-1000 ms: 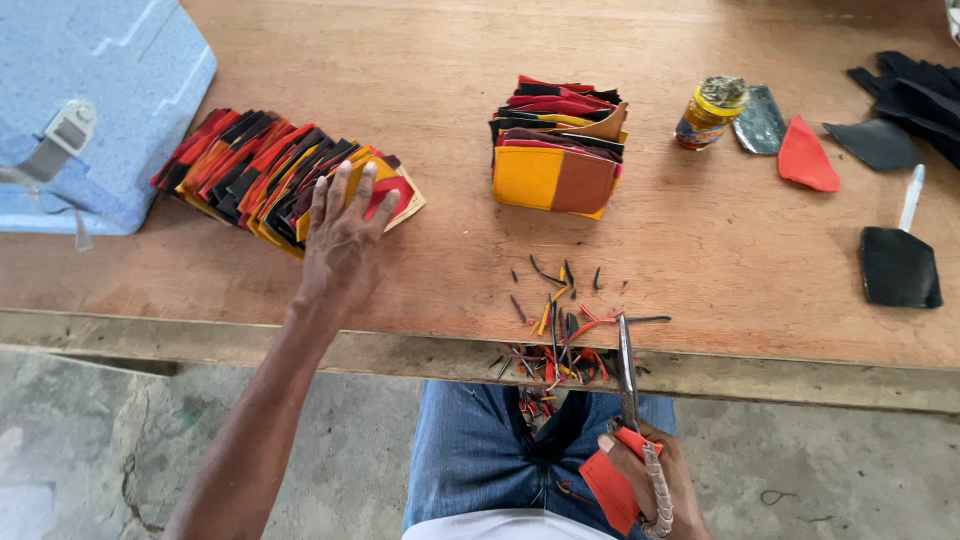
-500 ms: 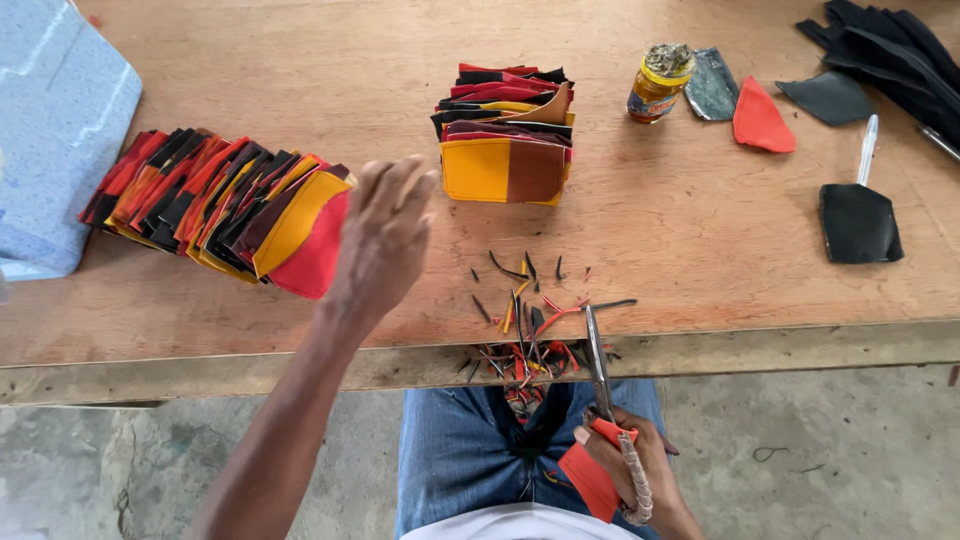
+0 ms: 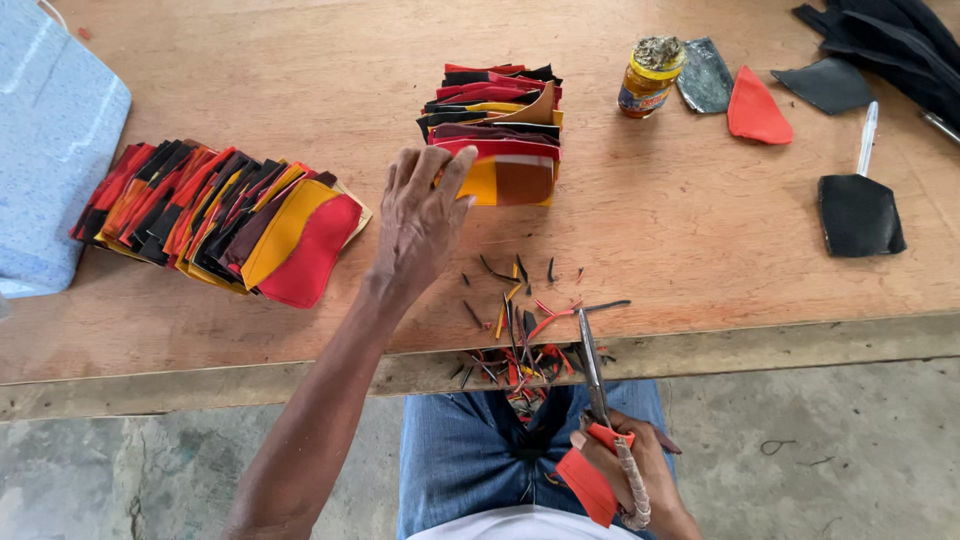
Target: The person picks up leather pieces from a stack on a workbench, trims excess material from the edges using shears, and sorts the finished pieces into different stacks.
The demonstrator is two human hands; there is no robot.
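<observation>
Left hand (image 3: 420,225), fingers spread, reaching onto upright stack of leather pieces (image 3: 497,135); likely picking next piece. Right hand (image 3: 630,475) clasps scissors (image 3: 597,385), red piece (image 3: 585,483).

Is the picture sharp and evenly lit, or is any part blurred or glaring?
Head view: soft, even daylight, no harsh glare; the left hand reaching to the middle stack of pieces is sharp, with faint shadow on the table; the right hand holding scissors is crisp; edges bow slightly.

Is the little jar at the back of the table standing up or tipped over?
Standing up. The jar rests on its base on the wooden table, its open top facing up with crusty stuff around the rim. No lid is on it.
</observation>
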